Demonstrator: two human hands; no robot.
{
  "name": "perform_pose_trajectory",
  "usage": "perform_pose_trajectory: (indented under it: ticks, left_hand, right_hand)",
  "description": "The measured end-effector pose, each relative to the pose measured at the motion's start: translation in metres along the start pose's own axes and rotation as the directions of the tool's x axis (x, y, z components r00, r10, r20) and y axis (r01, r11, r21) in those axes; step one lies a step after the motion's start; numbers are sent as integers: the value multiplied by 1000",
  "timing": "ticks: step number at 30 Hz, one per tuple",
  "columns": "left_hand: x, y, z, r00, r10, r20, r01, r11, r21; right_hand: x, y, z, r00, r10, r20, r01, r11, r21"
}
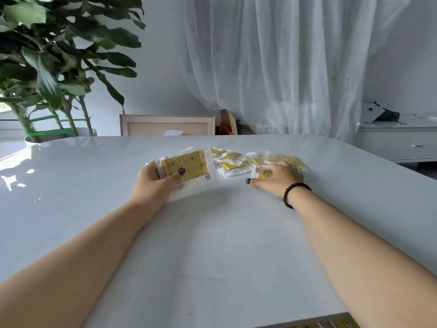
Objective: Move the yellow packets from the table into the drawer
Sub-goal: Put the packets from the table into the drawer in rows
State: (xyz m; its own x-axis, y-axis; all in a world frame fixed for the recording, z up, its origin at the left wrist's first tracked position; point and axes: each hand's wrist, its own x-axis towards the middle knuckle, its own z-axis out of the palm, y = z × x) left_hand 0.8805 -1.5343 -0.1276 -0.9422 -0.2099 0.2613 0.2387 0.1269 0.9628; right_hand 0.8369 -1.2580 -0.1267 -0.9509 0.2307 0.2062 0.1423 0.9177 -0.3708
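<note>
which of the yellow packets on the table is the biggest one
The large yellow packet at the left end of the row, gripped by the left hand. It is clearly bigger than the small packets scattered to its right.

Two hands are over the tabletop [212, 233]: the left hand [153, 183] and the right hand [276, 177]. One large yellow packet [189, 165] sits in the left hand. Beside it toward the far edge lies a heap of small yellow packets [233, 162]; they overlap, so an exact count cannot be made, though at least six show. One bead bracelet [293, 191] circles the right wrist.
</note>
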Motion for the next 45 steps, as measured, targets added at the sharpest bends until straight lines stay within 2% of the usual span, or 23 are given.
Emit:
perform_pose_trajectory:
  ticks: [2,8,11,15,20,25,27,29,30,32,34,36,38,41,45]
  left_hand:
    - [3,-2,-2,1000,-27,-13,26,999,-36]
    - [1,1,-3,998,-56,-31,53,995,-80]
    - [0,0,-4,999,-27,-18,26,995,-95]
    - [-2,3,-4,999,27,17,-27,999,-20]
    - [-6,4,0,995,16,97,-14,1000,-17]
    - [-6,6,1,995,-17,98,22,998,-54]
    - [-5,5,0,996,-23,86,28,998,-51]
    - [-5,6,0,996,-14,87,18,999,-48]
    - [-6,5,-1,996,-11,88,15,999,-48]
    - [-6,5,-1,996,-6,92,9,999,-37]
    - [-5,4,-2,995,-9,101,11,1000,-22]
    - [-5,5,-1,995,-19,103,21,1000,-18]
    - [-5,8,2,994,-54,91,60,996,-62]
    - [-6,11,1,989,-104,103,118,985,-130]
    - [-5,10,-4,976,-120,181,156,969,-194]
  right_hand:
    - [0,-2,0,995,-50,85,56,996,-74]
    - [-6,-7,-19,977,-78,200,86,996,-32]
    - [-10,-5,-23,982,-119,145,129,990,-60]
    - [-14,-7,-20,980,-155,121,164,984,-68]
    - [-15,-9,-19,982,-180,59,185,979,-87]
    - [-12,-6,-22,981,-173,84,183,976,-120]
    - [-10,-7,-18,981,-188,49,194,966,-169]
    - [-10,-7,-12,980,-192,-55,180,968,-175]
    - [-11,-7,-11,973,-185,-136,167,977,-132]
    - [-10,-8,-9,927,-147,-345,186,979,85]
    - [-11,-15,-11,823,-167,-542,374,878,298]
    - [-17,-29,-9,742,-236,-628,550,749,369]
    - [-27,-47,-3,760,-282,-586,601,648,468]
    - [-43,-70,0,813,-361,-457,583,520,624]
    - [-54,-79,7,826,-505,-251,501,454,737]
